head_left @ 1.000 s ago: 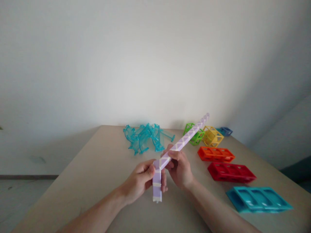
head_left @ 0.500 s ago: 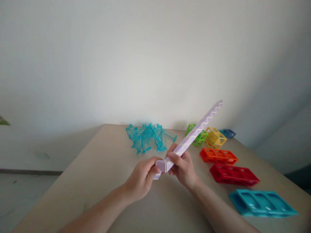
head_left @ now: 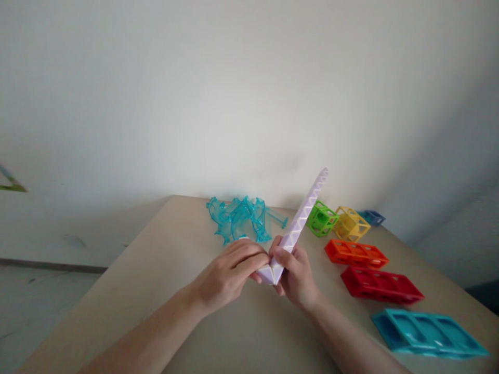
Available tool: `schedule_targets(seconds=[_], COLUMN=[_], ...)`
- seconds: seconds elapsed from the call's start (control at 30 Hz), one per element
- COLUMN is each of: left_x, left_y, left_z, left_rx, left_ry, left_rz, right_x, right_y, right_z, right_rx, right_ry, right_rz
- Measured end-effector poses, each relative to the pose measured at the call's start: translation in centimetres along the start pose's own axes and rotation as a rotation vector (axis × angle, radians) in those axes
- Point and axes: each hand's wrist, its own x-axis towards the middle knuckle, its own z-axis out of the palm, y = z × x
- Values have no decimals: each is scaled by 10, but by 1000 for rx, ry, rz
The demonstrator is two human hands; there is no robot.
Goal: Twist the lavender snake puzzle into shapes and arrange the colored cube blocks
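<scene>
A lavender snake puzzle (head_left: 299, 223) with white zigzag seams is held in both hands above the table. Its long straight part slants up and to the right, and its lower end bends to the left. My right hand (head_left: 294, 267) is closed around the long part just above the bend, thumb on top. My left hand (head_left: 234, 267) wraps over the bent end, with the back of the hand covering most of that section. A bit of the end peeks out beyond the left fingers.
On the table (head_left: 156, 259), translucent teal pieces (head_left: 241, 218) lie at the back. To the right are a green frame cube (head_left: 322, 218), yellow cube (head_left: 351, 223), blue piece (head_left: 373, 217), and orange (head_left: 356, 253), red (head_left: 382, 284) and turquoise (head_left: 429, 332) blocks. A wall stands behind.
My left hand has rolled over the top of the puzzle's short end, which now points up-left instead of down. The long part has swung to a steeper slant.
</scene>
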Motion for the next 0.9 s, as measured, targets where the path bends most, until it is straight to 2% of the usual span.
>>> schedule_targets(seconds=[0.1, 0.17, 0.3, 0.53, 0.63, 0.77, 0.9], left_x=[2, 1, -2, -3, -2, -1, 2], left_y=[-2, -3, -4, 2, 1, -1, -1], left_z=[-5, -6, 1, 15, 17, 21, 25], left_rx=[37, 5, -200, -390, -568, -902, -1117], left_ry=[-12, -21, 26, 268, 346, 388, 399], left_rz=[76, 69, -98, -334, -460, -560, -592], right_x=[0, -1, 0, 1, 1, 2, 4], right_y=[-2, -3, -5, -6, -6, -4, -1], right_z=[0, 1, 4, 6, 5, 4, 3], right_rx=[-1, -5, -1, 117, 112, 87, 105], right_ry=[-3, 2, 65, 71, 85, 117, 170], right_rz=[3, 31, 73, 0, -34, -69, -113])
